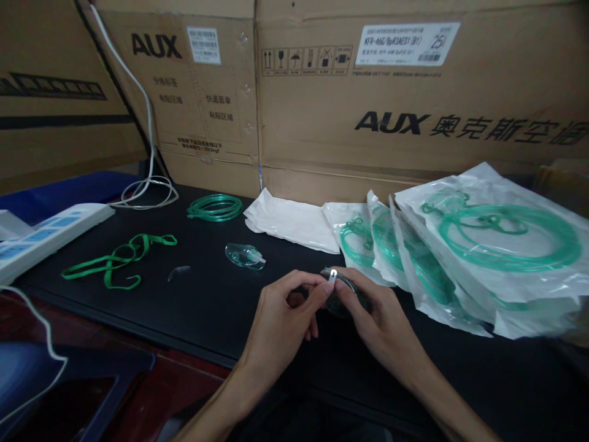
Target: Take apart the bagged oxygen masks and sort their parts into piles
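My right hand [380, 304] is closed around a clear green oxygen mask [339, 307], partly hidden behind the fingers. A small silvery metal nose clip [332, 275] stands up at the mask's edge. My left hand [285, 310] pinches this clip between thumb and forefinger, close to the right thumb. Beyond the hands, a second small clear green mask [245, 255] lies on the black table. Left of it are a short clear tube piece [178, 272] and a loose green elastic strap [122, 259]. A coil of green tubing [216, 207] rests farther back.
Several clear-fronted packs [506, 236] of green tubing and masks lie overlapping at the right. A white wrapper [292, 222] lies at the back. A white power strip [59, 230] and its cable [150, 129] occupy the left. Large cardboard boxes [299, 116] stand behind the table.
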Demonstrator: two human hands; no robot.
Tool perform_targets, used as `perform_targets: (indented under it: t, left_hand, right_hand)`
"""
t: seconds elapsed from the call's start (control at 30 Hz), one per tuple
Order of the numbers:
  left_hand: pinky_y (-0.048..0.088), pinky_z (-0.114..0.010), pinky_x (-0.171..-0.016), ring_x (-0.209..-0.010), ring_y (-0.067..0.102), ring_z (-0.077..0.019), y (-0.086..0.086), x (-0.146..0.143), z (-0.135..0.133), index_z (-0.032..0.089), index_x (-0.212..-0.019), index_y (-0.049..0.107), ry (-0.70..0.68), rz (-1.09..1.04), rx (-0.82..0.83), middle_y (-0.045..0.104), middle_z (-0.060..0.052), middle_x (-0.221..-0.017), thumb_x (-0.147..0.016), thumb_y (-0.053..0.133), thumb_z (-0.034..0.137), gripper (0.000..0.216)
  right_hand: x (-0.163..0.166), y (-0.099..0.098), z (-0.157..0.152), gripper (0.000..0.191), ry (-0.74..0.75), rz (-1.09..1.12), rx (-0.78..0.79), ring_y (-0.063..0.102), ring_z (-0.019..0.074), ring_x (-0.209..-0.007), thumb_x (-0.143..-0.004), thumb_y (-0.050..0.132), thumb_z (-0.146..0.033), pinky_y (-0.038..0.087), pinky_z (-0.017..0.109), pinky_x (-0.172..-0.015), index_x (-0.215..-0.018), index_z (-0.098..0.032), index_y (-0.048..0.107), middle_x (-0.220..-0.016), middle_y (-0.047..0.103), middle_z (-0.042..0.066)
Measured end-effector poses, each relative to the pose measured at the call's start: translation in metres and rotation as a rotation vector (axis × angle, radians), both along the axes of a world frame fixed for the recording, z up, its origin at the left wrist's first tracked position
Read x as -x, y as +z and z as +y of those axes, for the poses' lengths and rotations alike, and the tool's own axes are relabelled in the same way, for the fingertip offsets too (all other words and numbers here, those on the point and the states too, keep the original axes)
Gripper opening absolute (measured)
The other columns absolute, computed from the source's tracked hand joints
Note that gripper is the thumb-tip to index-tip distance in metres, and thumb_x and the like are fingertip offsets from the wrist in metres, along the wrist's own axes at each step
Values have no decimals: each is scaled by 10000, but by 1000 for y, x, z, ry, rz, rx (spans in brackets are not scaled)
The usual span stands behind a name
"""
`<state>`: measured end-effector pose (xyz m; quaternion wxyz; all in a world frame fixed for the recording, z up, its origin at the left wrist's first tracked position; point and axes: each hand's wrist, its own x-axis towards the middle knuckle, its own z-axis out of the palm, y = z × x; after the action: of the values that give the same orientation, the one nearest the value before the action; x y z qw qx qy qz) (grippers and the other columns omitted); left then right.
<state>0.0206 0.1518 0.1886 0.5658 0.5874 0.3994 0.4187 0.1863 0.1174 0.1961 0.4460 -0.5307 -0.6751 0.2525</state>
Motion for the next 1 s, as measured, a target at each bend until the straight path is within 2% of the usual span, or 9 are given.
perform_targets:
  t: [0.23,0.43,0.53,0.6,0.7,0.77,0.83,1.0]
  left_hand:
    - [370,-150,-363,-424,513,-54,-1,0,-1,178,-892,739,-2,-34,-3,614,20,-705,-900,695,434,260]
    - [394,-157,-413,-470,531,-46,-2,3,-1,191,-897,738,-55,-20,-66,606,31,-764,-936,686,415,234]
    - [402,-172,-446,-485,516,-49,1,7,3,196,-900,729,-87,73,-150,603,38,-754,-964,658,400,226]
    - [427,-184,-488,-546,536,-66,2,11,7,208,-940,721,-42,179,-275,607,34,-800,-952,688,375,170]
    - [527,-214,-695,-820,632,-119,4,20,14,256,-1124,698,-13,313,-534,645,4,-1024,-939,723,280,188]
    - [524,-265,-930,-1080,630,-152,4,26,19,283,-1221,672,-104,354,-699,651,-12,-1216,-974,678,222,255]
    - [467,-294,-1066,-1223,589,-160,3,31,23,282,-1255,661,-198,364,-794,656,-11,-1312,-1003,634,213,263]
    - [454,-289,-1090,-1243,610,-165,4,38,28,270,-1310,636,-295,387,-794,697,-2,-1319,-927,746,295,399]
  right_hand:
    - [3,-2,2,281,-14,-37,-55,687,179,-843,-1034,490,-301,519,283,-802,-1157,-193,719,-1020,757,50]
    - [0,2,1,288,-31,-38,28,682,186,-937,-1035,501,-322,484,283,-852,-1167,-194,723,-1063,756,46]
    - [-2,5,1,274,-10,-26,77,677,185,-908,-1032,517,-341,479,279,-822,-1135,-202,730,-1025,756,33]
    - [-3,6,1,265,26,-20,125,671,181,-883,-1034,517,-353,477,275,-793,-1101,-209,729,-992,751,20]
    - [-3,9,0,291,73,-18,196,652,172,-827,-1051,495,-398,463,272,-767,-992,-211,711,-891,725,2]
    - [-4,10,0,342,87,-9,239,634,163,-769,-1062,473,-437,452,273,-747,-911,-209,679,-805,693,-7]
    - [-4,12,0,380,105,7,274,619,155,-726,-1068,455,-464,445,272,-720,-871,-208,654,-753,669,-12]
    - [-6,13,0,395,151,81,319,618,149,-686,-1061,456,-518,449,271,-679,-878,-209,620,-718,642,-15]
